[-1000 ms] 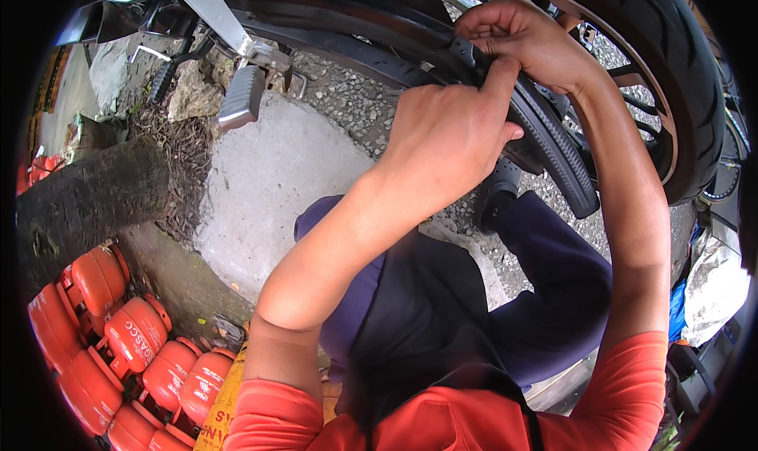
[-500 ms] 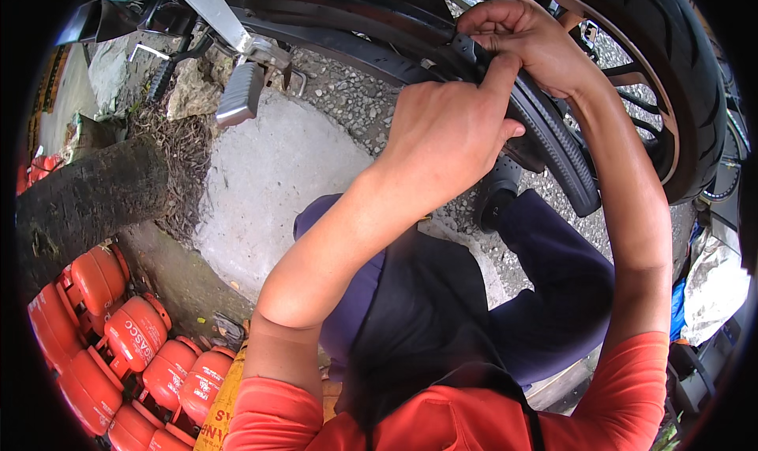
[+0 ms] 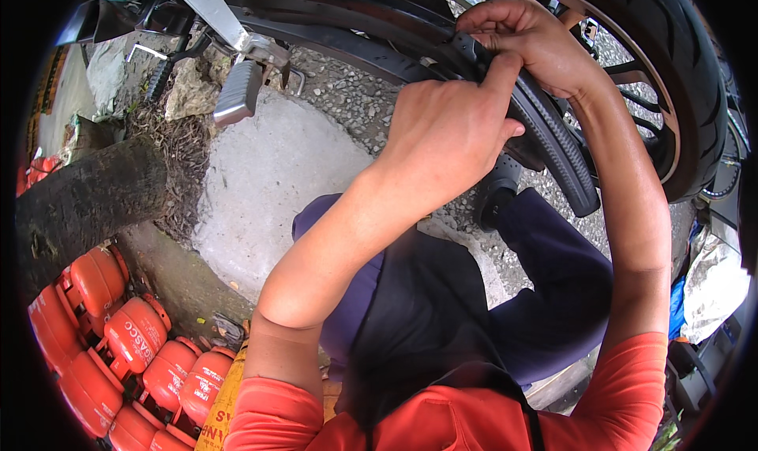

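My left hand (image 3: 446, 127) is closed round a curved black guard (image 3: 562, 147) with a ribbed, textured band along its length. Its index finger lies stretched across the top of the guard, and the thumb shows at the lower side. Just beyond, my right hand (image 3: 533, 44) has its fingers curled in a pinch beside the guard's upper end. What sits between those fingertips is hidden. Behind the right wrist stands a motorcycle wheel (image 3: 685, 95) with a black tyre and bronze-edged rim. The guard's free end hangs toward me.
A metal footrest (image 3: 239, 93) juts out at upper left over a concrete slab (image 3: 276, 182) bordered by gravel. Several red gas cylinders (image 3: 136, 332) stand at lower left, below a dark log (image 3: 87, 194). A white sack (image 3: 714, 285) lies at far right.
Almost nothing differs. Both hands stay in the same hold at the guard, with only a very slight shift of the view.
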Tool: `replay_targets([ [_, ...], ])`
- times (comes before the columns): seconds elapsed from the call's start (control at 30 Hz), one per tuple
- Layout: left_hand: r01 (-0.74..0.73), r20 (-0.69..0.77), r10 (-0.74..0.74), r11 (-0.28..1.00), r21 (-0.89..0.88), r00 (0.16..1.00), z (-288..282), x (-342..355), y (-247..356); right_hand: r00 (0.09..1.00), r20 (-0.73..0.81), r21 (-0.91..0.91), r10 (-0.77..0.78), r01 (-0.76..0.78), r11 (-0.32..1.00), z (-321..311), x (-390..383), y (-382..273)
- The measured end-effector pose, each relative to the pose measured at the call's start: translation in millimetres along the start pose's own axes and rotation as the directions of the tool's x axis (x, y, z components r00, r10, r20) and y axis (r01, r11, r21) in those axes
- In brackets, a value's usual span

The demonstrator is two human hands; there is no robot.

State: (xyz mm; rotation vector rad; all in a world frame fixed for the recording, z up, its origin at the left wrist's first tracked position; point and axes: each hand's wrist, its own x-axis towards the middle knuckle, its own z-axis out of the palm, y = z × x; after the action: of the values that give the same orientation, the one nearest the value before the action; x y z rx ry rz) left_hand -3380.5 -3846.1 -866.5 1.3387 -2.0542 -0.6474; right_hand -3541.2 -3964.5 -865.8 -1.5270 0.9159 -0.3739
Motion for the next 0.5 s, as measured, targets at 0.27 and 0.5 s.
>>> replay_targets([
  [0.27, 0.01, 0.002, -0.01, 1.0, -0.019, 1.0, 2, 0, 0, 1.0, -0.008, -0.006, -0.013, 0.013, 1.0, -5, 1, 9],
  [0.5, 0.013, 0.008, -0.013, 1.0, -0.001, 1.0, -1, 0, 0, 0.999, -0.03, 0.036, -0.025, 0.026, 0.999, 2, -1, 4],
])
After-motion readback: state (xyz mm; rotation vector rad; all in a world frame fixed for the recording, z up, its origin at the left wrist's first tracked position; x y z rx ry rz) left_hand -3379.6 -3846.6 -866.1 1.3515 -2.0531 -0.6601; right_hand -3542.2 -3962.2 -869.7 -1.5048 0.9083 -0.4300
